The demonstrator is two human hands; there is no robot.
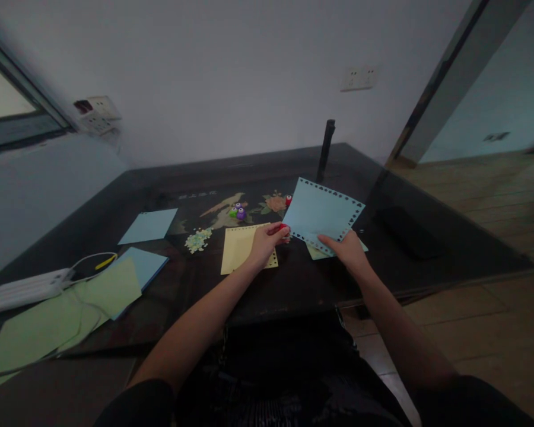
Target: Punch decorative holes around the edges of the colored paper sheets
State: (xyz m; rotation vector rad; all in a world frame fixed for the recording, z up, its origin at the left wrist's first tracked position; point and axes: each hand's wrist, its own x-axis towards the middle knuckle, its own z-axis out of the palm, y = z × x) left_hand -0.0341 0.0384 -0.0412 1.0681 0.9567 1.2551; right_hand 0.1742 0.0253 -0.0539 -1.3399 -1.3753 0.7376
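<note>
My right hand (347, 249) grips the near edge of a light blue paper sheet (321, 213) whose borders are punched with small heart holes; the sheet is lifted and tilted above the dark table (293, 279). My left hand (266, 241) holds a small red paper punch (283, 228) at the sheet's left corner. Under my left hand lies a yellow sheet (240, 246) with punched edges. A pale green sheet (315, 252) peeks out beneath the blue one.
Green, purple (241, 213) and red (288, 200) punches sit farther back. Paper confetti (198, 240) lies left of the yellow sheet. Blue (149, 225) and green (111, 287) sheets, a white power strip (24, 289) with cables, and a black pole (326, 148) are also on the table.
</note>
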